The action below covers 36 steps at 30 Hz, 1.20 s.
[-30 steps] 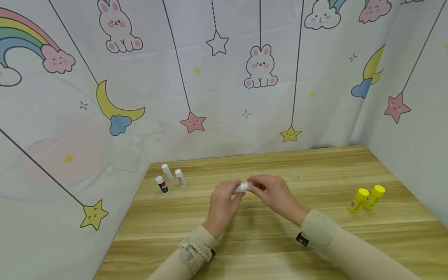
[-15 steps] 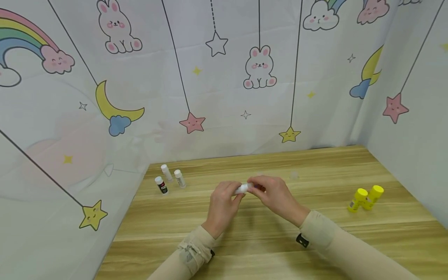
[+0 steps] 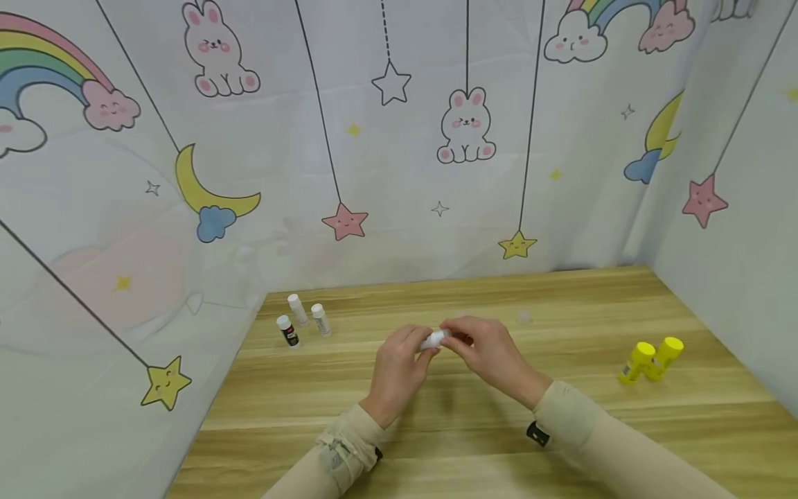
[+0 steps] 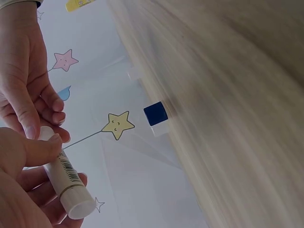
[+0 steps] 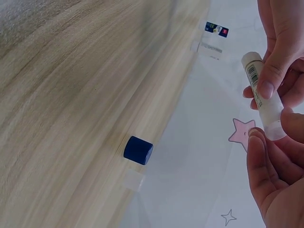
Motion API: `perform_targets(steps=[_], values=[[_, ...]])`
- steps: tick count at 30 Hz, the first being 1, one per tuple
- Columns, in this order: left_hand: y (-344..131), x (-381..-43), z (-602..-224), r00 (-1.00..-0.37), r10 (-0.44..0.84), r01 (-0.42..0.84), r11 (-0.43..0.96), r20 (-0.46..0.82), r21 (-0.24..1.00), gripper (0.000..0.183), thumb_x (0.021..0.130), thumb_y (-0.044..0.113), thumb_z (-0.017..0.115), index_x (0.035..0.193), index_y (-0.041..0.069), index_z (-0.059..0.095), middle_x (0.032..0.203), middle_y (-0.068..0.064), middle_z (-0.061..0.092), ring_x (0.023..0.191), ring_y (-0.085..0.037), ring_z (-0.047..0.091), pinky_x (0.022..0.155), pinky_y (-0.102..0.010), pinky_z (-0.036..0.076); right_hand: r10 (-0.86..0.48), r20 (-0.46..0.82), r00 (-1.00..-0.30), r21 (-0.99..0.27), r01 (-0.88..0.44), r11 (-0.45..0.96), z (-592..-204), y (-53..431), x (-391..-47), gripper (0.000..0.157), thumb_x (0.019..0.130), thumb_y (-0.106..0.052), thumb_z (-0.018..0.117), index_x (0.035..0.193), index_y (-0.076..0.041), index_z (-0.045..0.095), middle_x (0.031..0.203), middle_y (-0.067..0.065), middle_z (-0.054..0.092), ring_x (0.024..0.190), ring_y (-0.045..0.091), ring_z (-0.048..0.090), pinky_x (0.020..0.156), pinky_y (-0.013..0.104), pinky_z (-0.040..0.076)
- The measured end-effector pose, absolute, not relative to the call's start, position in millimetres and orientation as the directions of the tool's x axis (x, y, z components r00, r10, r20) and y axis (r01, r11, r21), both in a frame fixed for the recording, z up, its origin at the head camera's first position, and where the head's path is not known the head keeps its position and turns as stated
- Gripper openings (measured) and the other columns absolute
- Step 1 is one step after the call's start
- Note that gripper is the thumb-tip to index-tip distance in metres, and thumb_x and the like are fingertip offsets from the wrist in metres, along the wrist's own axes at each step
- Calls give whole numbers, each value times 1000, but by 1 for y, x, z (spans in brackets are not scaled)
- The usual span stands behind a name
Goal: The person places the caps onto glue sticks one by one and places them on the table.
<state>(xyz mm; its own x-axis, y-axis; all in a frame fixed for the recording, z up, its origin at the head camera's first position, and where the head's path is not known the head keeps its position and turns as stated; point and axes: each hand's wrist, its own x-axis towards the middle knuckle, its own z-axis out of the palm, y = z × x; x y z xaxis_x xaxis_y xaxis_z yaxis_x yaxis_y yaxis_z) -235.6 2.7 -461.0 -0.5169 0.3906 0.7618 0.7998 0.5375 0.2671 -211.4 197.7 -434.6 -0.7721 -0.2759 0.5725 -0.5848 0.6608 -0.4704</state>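
A white glue stick (image 3: 434,339) with a barcode label is held between both hands above the middle of the table. My left hand (image 3: 397,367) grips its body, thumb on one side and fingers underneath, as the left wrist view shows on the glue stick (image 4: 66,178). My right hand (image 3: 495,353) pinches the opposite end, where the right wrist view shows a translucent tip on the glue stick (image 5: 266,104). A dark blue cap (image 5: 138,150) stands on the table beyond the hands, with a small clear cap (image 5: 134,180) near it.
Three small glue sticks (image 3: 298,310) with white caps stand at the table's back left. Two yellow glue sticks (image 3: 637,364) stand at the right. Another clear cap (image 3: 524,316) lies toward the back. A printed curtain (image 3: 399,173) hangs behind the table (image 3: 299,416).
Both hands stay nearly in place on the glue stick. The right fingers shift slightly at its end, and the head view tilts up a little.
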Motion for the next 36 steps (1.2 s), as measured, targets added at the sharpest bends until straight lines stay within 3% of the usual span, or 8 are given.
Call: perform_targets(steps=[9,22,30,36], values=[[5,-234,-461,-521,406,799,540,751,263,29,76,9,89,98,7,71,94,-3,69,81,-16,67,69,-30,56,-303,582,-754,-443,-607,660,-438,198,-213,14,93,-15,74,107,-13,75,95,-9,70,72,0,58,60,21,51],[9,-227,-453,-514,409,766,615,754,189,25,75,12,90,93,7,72,81,-2,65,66,-14,62,58,-28,53,-304,520,-798,-519,-578,630,-435,198,-216,10,96,-14,70,105,-14,75,95,-8,70,69,3,57,59,23,51],[6,-230,-451,-562,403,768,579,722,275,28,78,13,89,100,9,72,92,-2,70,77,-14,67,66,-30,56,-268,439,-858,-628,-506,591,-431,202,-218,11,96,-21,71,107,-20,74,96,-13,69,77,3,64,65,26,55],[-2,-233,-452,-603,415,754,577,681,315,37,84,21,85,114,5,71,102,-6,70,84,-19,69,69,-33,57,-267,428,-864,-631,-497,596,-432,205,-217,11,94,-21,74,105,-18,74,90,-13,68,75,5,64,67,26,56]])
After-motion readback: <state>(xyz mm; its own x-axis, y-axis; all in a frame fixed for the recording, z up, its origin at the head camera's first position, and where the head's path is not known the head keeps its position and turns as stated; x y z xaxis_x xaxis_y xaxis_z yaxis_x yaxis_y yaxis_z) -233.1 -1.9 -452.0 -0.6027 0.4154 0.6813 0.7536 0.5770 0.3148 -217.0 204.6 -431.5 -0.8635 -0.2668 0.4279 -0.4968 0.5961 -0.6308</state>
